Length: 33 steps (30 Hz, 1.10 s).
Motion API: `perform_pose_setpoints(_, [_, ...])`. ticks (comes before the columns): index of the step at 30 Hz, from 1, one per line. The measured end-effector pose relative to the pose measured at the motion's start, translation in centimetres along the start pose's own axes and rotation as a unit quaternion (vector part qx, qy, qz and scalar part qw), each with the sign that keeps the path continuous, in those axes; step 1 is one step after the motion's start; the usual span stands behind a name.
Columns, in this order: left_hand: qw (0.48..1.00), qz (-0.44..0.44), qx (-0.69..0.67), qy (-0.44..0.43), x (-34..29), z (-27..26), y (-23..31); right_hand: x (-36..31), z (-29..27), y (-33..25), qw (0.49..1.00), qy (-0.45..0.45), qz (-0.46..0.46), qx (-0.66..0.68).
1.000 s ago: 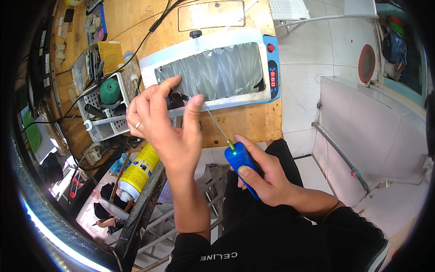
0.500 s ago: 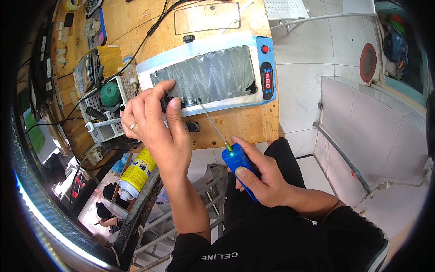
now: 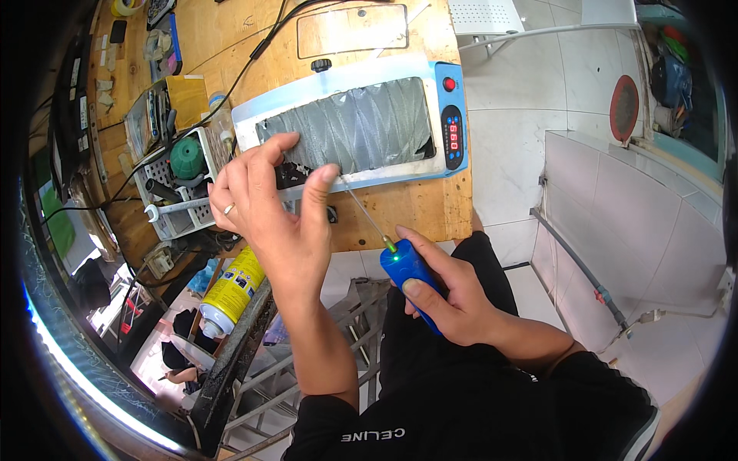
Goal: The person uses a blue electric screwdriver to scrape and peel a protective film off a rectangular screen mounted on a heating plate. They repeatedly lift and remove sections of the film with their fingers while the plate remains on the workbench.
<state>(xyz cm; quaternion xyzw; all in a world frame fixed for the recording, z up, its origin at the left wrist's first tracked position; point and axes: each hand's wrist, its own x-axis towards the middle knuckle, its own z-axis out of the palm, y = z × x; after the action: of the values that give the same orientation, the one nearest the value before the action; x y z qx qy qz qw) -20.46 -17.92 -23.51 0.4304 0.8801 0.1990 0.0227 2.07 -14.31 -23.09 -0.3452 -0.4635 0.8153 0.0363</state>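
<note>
In my right hand (image 3: 448, 300) is a blue handheld power tool (image 3: 411, 270) with a lit green light and a brass-coloured collar. Its thin metal rod (image 3: 363, 206) reaches up-left to the near edge of a heating plate machine (image 3: 453, 173). A dark grey, wrinkled sheet-like surface (image 3: 361, 127) covers the plate. My left hand (image 3: 265, 200) is over the plate's near left corner, thumb and index finger spread. The index fingertip rests on or just above the grey surface, and the thumb tip is beside the rod's end. Black material shows between them, partly hidden by the hand.
The machine, with a red button and lit display, sits on a wooden table (image 3: 430, 207). Left of it stand a white basket (image 3: 204, 219) with a green round object and a wrench (image 3: 181, 207). A yellow spray can (image 3: 233, 290) lies below. A black cable (image 3: 257, 50) crosses the table.
My left thumb has swung right, away from the index finger and toward the rod's tip. The blue tool in my right hand has shifted slightly right and down.
</note>
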Motion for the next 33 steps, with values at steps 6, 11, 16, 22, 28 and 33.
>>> perform_pose_setpoints(6, [1.0, 0.018, 0.019, 0.008, 0.2, 0.0, -0.2, 0.5, 0.1, -0.2, 1.0, -0.022, 0.006, 0.003])
perform_pose_setpoints(11, [1.0, 0.01, 0.013, 0.008, 0.0, 0.2, 0.0, 0.1, -0.2, -0.5, 1.0, -0.007, 0.013, 0.004])
perform_pose_setpoints(16, [1.0, 0.015, 0.009, -0.006, 0.3, -0.3, -0.4, -0.5, -0.9, -0.8, 1.0, 0.001, 0.015, 0.003])
perform_pose_setpoints(22, [0.999, -0.023, 0.024, 0.026, -0.2, 0.8, 1.2, -0.5, -1.1, -0.9, 1.0, -0.005, 0.023, -0.003])
perform_pose_setpoints(28, [1.0, -0.009, -0.007, -0.001, 0.1, -0.6, -0.3, -0.8, -1.9, -1.0, 0.999, -0.025, 0.024, -0.031])
perform_pose_setpoints(33, [0.999, -0.019, 0.033, 0.038, -0.5, 0.6, 0.6, -0.8, -1.8, -0.9, 1.0, -0.003, 0.014, -0.001])
